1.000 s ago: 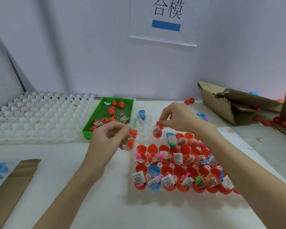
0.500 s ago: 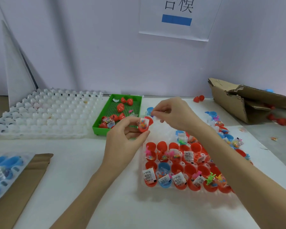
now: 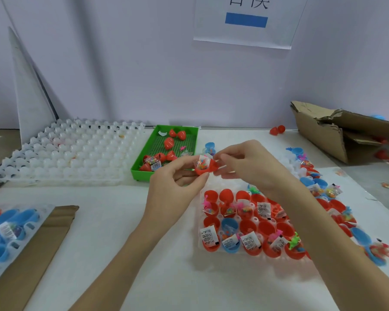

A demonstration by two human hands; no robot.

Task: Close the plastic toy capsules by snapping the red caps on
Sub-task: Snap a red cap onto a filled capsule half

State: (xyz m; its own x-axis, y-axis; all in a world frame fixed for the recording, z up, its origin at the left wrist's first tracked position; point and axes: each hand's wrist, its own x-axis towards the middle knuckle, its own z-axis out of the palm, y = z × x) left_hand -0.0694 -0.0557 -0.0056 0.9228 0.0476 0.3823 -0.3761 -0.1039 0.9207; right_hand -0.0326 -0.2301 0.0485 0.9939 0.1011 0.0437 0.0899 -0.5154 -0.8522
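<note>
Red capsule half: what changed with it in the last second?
The right hand lifted the red capsule half off the clear tray; the left hand now grips it, right fingertips at its rim. Green tray unmoved.

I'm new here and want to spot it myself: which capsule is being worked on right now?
Look just right of the green tray, above the white table. The left hand grips a red capsule half stuffed with a clear toy packet. Unlike its neighbours, it sits in no holder tray.

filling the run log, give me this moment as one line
left hand: holds open red plastic capsule half with toy packet | right hand: pinches at its rim | cap: not snapped on | over clear tray
</note>
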